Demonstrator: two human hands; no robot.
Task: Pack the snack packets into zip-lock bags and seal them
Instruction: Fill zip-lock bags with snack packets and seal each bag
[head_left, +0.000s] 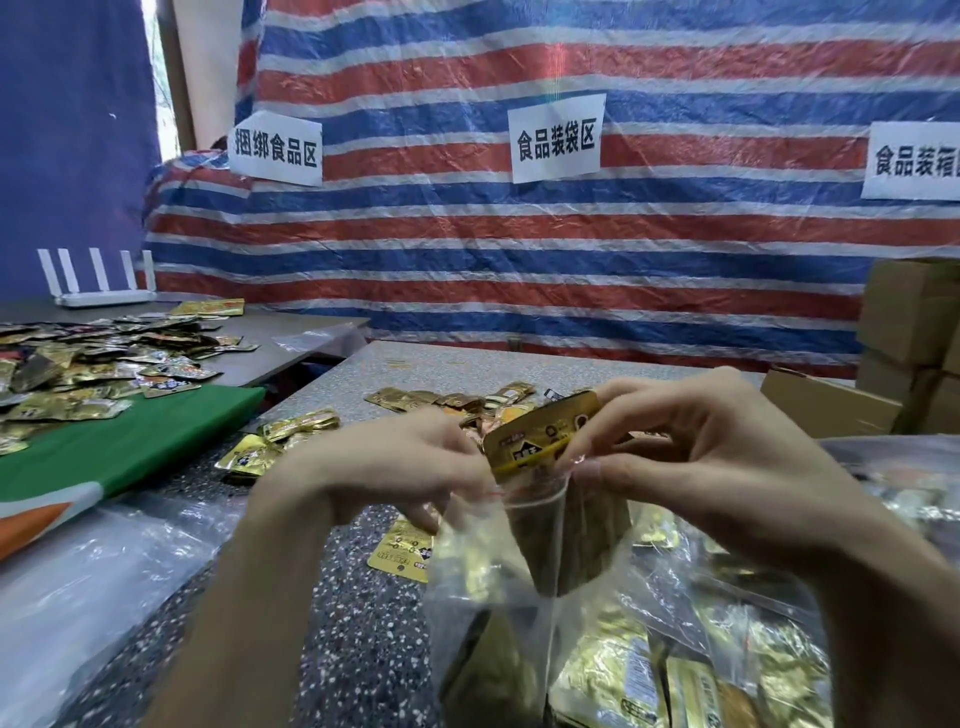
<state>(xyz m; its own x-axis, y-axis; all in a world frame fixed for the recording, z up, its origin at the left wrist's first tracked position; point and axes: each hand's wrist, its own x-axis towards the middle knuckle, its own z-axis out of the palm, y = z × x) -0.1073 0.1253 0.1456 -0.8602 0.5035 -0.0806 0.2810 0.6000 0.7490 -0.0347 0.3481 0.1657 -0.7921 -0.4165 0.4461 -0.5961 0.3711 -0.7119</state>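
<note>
First, at far left, a white router (98, 291) stands on the rear table behind a loose pile of gold packets (93, 364), part of which lies on a green cloth (130, 441). On the speckled table (353, 623), more packets lie scattered near the centre.

The left hand (374, 467) is raised above this table, fingers curled and gripping the left side of the mouth of the zip-lock bag (467, 571). The bag hangs open and upright between both hands. The packet stack (540, 441) stands upright in the mouth: its lower part is inside the bag and its top projects above the rim.

The right hand (727, 467) pinches the packet stack, with its thumb at the right rim of the bag and its fingers curled over the top of the stack.

At lower right lie filled bags (701, 675). Cardboard boxes (914, 322) are stacked at far right, against a striped tarp (519, 249).
</note>
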